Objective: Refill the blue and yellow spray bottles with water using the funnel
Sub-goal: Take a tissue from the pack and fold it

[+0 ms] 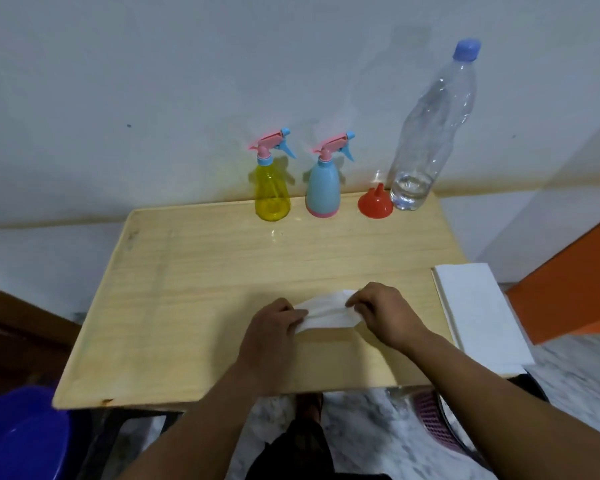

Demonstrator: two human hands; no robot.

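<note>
Far left, off the worktop [174, 306]: blue tub [21, 434] on the floor, not in play. Back edge of the worktop, left to right: yellow spray bottle [272, 188], blue spray bottle [323, 188], red funnel [375, 204] sitting mouth-down, clear water bottle [426, 133] with blue cap on and only a little water at the bottom. Both sprayers upright, pink trigger heads screwed on, close together but not touching; funnel just beside the water bottle. Small wet spots on the wood in front of the sprayers. Near edge: left hand [274, 327] and right hand [385, 313] each pinch one end of a white tissue [326, 311], fingers curled, tissue stretched between them low over the wood. Judgement: refill looks done, sprayers capped; the step in hand is folding the tissue or getting it ready to wipe. To do it well: fold it into a flat pad instead of leaving it stretched, press and drag across the wet spots toward the person, keep clear of the sprayers and the tall bottle, which would tip easily when nearly empty. Right edge: white pad [478, 313], probably more tissue, overhanging the worktop corner; orange surface [568, 285] beyond it.
</note>
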